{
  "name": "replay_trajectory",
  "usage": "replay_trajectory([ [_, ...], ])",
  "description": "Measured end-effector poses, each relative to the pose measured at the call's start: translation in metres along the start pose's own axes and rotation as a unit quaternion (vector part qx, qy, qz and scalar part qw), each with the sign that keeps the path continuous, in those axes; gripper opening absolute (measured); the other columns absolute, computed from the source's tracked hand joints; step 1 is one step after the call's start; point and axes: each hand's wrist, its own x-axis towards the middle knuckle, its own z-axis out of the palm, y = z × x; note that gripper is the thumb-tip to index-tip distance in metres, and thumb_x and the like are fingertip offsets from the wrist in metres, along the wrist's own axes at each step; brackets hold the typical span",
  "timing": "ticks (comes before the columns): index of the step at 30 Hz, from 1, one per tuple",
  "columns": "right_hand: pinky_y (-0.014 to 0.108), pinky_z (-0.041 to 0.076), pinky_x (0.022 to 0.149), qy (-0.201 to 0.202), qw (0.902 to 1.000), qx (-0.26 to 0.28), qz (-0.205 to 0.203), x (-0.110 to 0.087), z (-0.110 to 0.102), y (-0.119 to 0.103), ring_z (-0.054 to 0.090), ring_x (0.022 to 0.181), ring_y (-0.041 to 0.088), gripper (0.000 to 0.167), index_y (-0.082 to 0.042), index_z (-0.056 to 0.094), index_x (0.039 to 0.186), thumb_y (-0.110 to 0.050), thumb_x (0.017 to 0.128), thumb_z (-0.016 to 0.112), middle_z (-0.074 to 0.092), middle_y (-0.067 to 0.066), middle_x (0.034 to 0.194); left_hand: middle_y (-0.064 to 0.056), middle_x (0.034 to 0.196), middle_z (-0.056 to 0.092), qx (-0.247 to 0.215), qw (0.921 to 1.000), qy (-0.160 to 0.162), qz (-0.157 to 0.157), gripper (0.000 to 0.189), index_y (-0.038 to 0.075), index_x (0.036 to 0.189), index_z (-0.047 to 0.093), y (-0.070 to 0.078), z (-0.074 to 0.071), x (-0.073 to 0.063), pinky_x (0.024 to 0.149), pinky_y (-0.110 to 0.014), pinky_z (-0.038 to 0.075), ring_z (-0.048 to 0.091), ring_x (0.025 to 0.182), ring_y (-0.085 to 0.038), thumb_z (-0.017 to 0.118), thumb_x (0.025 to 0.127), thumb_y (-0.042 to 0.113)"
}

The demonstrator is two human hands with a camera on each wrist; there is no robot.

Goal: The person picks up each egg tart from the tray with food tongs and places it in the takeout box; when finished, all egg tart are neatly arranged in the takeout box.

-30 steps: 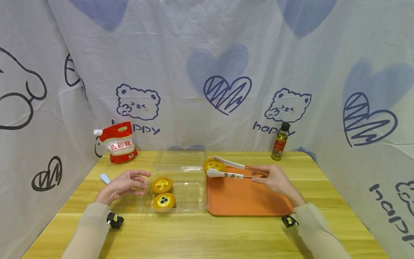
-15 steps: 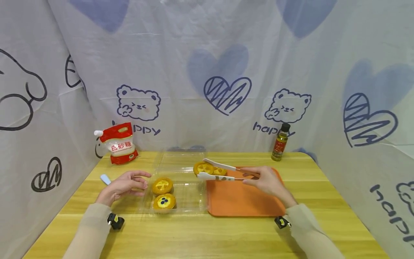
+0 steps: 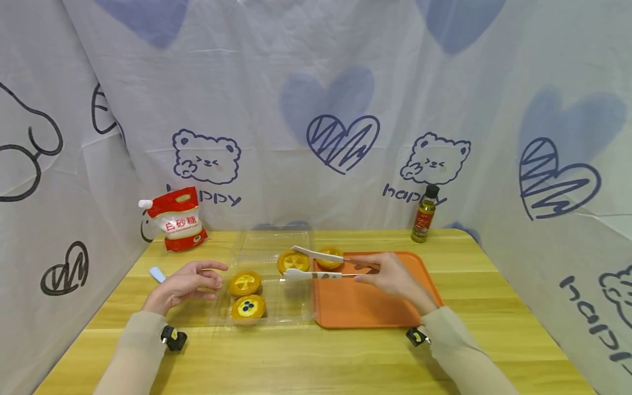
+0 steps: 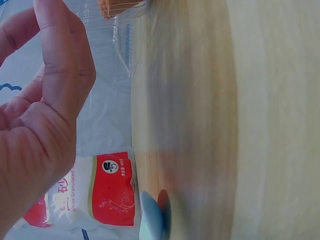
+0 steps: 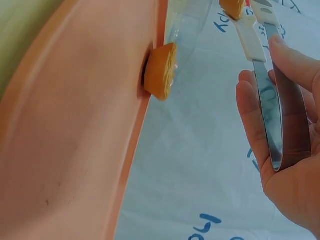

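My right hand (image 3: 390,277) grips a pair of tongs (image 5: 270,100) with white tips and a bent metal band. Between the tips sits an egg tart (image 3: 293,263) with a yellow pattern on top, over the right part of the clear plastic box (image 3: 291,315). Two tarts rest in the box's left side: a yellow-topped tart (image 3: 245,283) and, nearer me, a blueberry tart (image 3: 248,308). Another yellow tart (image 5: 159,71) stands on the orange tray (image 3: 370,307), at its far left corner. My left hand (image 3: 192,284) hovers beside the box's left edge, fingers loosely bent, holding nothing.
The box's clear lid (image 3: 274,241) lies opened toward the back. A red and white sugar bag (image 3: 181,220) stands at the back left, with a pale blue handle (image 3: 157,274) nearer the left hand. An oil bottle (image 3: 423,216) stands at the back right.
My right hand has moved left with the tongs, carrying the tart from the tray's far left corner to over the box. The tart left on the tray has come into view. My left hand stays put.
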Motion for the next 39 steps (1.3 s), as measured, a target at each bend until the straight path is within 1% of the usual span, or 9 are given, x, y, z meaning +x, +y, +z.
replay_trajectory([
  [8,0.024,0.058,0.072,-0.007,0.9998,-0.015,0.01,0.006,0.01,-0.011,0.069,0.102,0.022,0.044,-0.023,0.068,0.126,-0.017,0.084,0.077,0.072,-0.001,0.116,-0.006,0.096,0.066,0.004,1.0,0.003,-0.002,0.056,-0.007,0.14,0.038,0.0,0.0,-0.001,0.075,-0.032,0.061,0.065,0.084,-0.016,0.065,0.091,0.003],
  [12,0.024,0.057,0.076,-0.006,0.9994,-0.034,-0.005,0.007,0.015,-0.014,0.069,0.1,0.02,0.042,-0.022,0.069,0.124,-0.019,0.083,0.078,0.072,0.0,0.115,-0.005,0.096,0.066,-0.001,1.0,0.003,-0.002,0.055,-0.006,0.139,0.039,0.0,0.0,0.0,0.075,-0.032,0.061,0.065,0.084,-0.016,0.065,0.091,0.003],
  [14,0.022,0.057,0.073,-0.007,0.999,-0.044,-0.011,0.007,0.018,-0.015,0.07,0.097,0.019,0.042,-0.021,0.069,0.124,-0.019,0.083,0.078,0.073,0.002,0.114,-0.005,0.096,0.067,-0.004,1.0,0.001,-0.002,0.054,-0.005,0.139,0.04,0.0,0.001,0.001,0.075,-0.032,0.061,0.065,0.084,-0.016,0.064,0.091,0.002],
  [16,0.021,0.053,0.064,-0.01,0.9987,-0.049,-0.013,0.007,0.02,-0.017,0.069,0.09,0.016,0.041,-0.02,0.07,0.123,-0.019,0.083,0.078,0.074,0.005,0.111,-0.005,0.096,0.067,-0.005,1.0,0.0,-0.002,0.054,-0.005,0.139,0.041,-0.001,0.001,0.001,0.075,-0.032,0.061,0.065,0.085,-0.016,0.065,0.091,0.003],
  [19,0.02,0.042,0.05,-0.014,0.9983,-0.055,-0.01,0.008,0.023,-0.02,0.06,0.069,0.012,0.04,-0.019,0.07,0.123,-0.02,0.083,0.078,0.074,0.008,0.109,-0.005,0.097,0.067,-0.007,1.0,-0.001,-0.002,0.054,-0.004,0.139,0.041,-0.001,0.0,0.001,0.074,-0.031,0.061,0.065,0.084,-0.015,0.065,0.091,0.003],
  [22,0.02,0.031,0.044,-0.017,0.9982,-0.057,-0.007,0.009,0.026,-0.022,0.043,0.055,0.01,0.04,-0.018,0.07,0.123,-0.02,0.084,0.078,0.074,0.009,0.11,-0.005,0.097,0.067,-0.01,0.9999,-0.002,0.0,0.054,-0.005,0.139,0.04,-0.001,0.0,0.001,0.074,-0.03,0.061,0.065,0.083,-0.014,0.065,0.091,0.002],
  [25,0.02,0.03,0.043,-0.019,0.9977,-0.065,-0.009,0.011,0.03,-0.023,0.04,0.052,0.01,0.04,-0.019,0.07,0.122,-0.019,0.083,0.078,0.074,0.009,0.11,-0.005,0.097,0.067,-0.012,0.9999,-0.003,0.001,0.054,-0.005,0.139,0.041,-0.001,0.0,0.001,0.073,-0.03,0.061,0.065,0.082,-0.014,0.064,0.091,0.002],
  [31,0.021,0.042,0.052,-0.026,0.9952,-0.093,-0.018,0.015,0.036,-0.025,0.059,0.068,0.008,0.037,-0.02,0.071,0.121,-0.019,0.084,0.077,0.075,0.003,0.102,-0.006,0.098,0.066,-0.009,1.0,-0.003,0.001,0.058,-0.007,0.14,0.037,0.0,0.001,0.0,0.074,-0.03,0.061,0.065,0.082,-0.014,0.065,0.09,0.002],
  [39,0.022,0.043,0.054,-0.024,0.9915,-0.126,-0.017,0.018,0.039,-0.031,0.061,0.074,0.006,0.038,-0.019,0.071,0.121,-0.024,0.084,0.078,0.075,-0.002,0.101,-0.005,0.097,0.066,-0.011,0.9999,-0.003,0.0,0.06,-0.009,0.142,0.033,0.001,0.001,-0.001,0.073,-0.029,0.061,0.065,0.082,-0.014,0.064,0.091,0.001],
])
